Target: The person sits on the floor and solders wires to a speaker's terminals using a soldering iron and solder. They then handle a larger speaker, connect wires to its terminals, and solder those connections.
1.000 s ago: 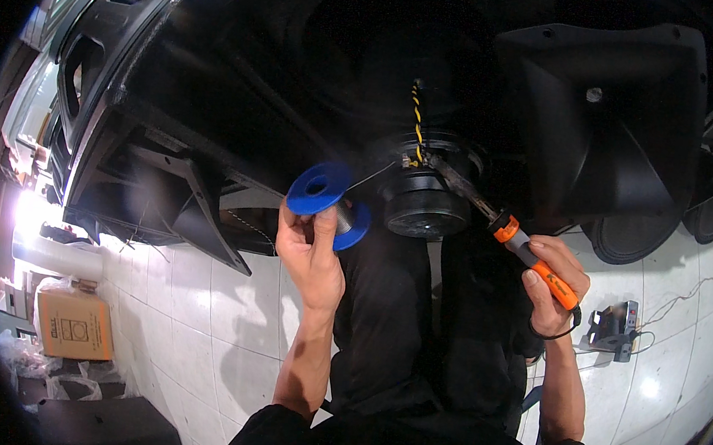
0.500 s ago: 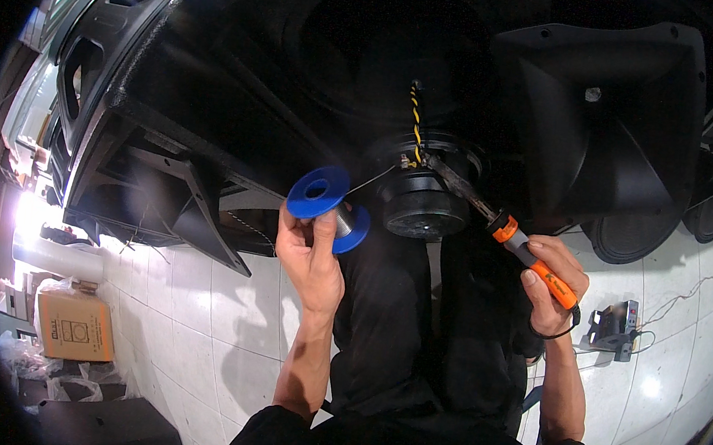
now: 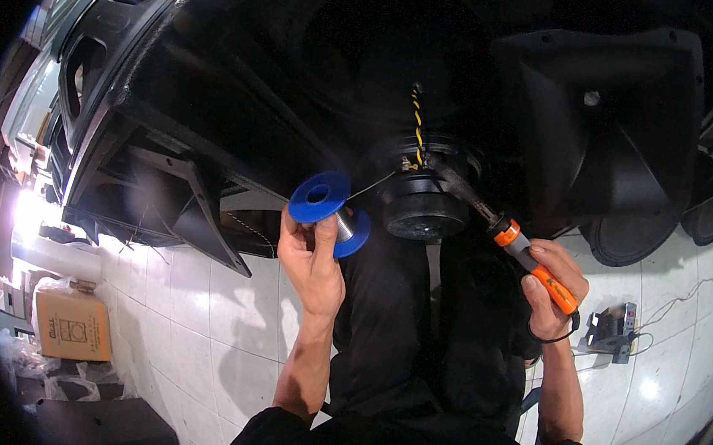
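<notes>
In my left hand (image 3: 312,263) is a blue spool of solder wire (image 3: 344,226), gripped between thumb and fingers. Its thin silver strand runs up and right to the terminals (image 3: 410,165) of a round black speaker driver (image 3: 426,217). My right hand (image 3: 556,289) is wrapped round the orange and grey handle of a soldering iron (image 3: 550,286). The iron's dark tip end points up and left, at or very near the driver's terminals; exact contact is hard to see. A twisted yellow and black cable (image 3: 418,122) comes down from the dark cabinet to those terminals.
Above the driver spreads a large black speaker cabinet (image 3: 214,100). A black horn (image 3: 614,135) hangs at the right, and another horn piece (image 3: 182,182) at the left. On the tiled floor lie a power strip (image 3: 625,331) and a cardboard box (image 3: 74,325).
The spool has shifted down very slightly, and less of the solder strand shows beside the terminals. The soldering iron has hardly moved.
</notes>
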A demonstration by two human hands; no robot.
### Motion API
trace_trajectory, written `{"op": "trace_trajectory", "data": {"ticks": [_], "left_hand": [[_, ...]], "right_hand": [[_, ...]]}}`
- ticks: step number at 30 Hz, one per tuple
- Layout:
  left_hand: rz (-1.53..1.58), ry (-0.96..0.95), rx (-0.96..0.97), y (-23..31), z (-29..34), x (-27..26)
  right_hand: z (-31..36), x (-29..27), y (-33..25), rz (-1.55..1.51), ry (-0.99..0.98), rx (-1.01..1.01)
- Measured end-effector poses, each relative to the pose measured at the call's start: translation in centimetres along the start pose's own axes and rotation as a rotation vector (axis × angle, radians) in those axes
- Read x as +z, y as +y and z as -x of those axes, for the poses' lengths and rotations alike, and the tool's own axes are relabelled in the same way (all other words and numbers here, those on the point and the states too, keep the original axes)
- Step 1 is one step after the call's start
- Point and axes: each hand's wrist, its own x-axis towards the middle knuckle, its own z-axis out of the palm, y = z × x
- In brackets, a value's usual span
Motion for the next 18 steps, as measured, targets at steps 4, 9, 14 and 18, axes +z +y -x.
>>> {"op": "trace_trajectory", "data": {"ticks": [4,9,14,18], "left_hand": [[0.002,0.031,-0.014,0.0,0.3,-0.3],[0.059,0.027,-0.029,-0.1,0.6,-0.9],[0.111,0.033,-0.053,0.2,1.0,-0.5],[0.088,0.040,-0.043,-0.3,1.3,-1.0]], "right_hand": [[0.2,-0.1,-0.2,0.006,0.072,-0.041],[1.3,-0.4,-0.7,0.020,0.107,-0.037],[3.3,-1.0,-0.1,0.027,0.178,-0.027],[4.1,-1.6,-0.7,0.068,0.158,0.005]]}}
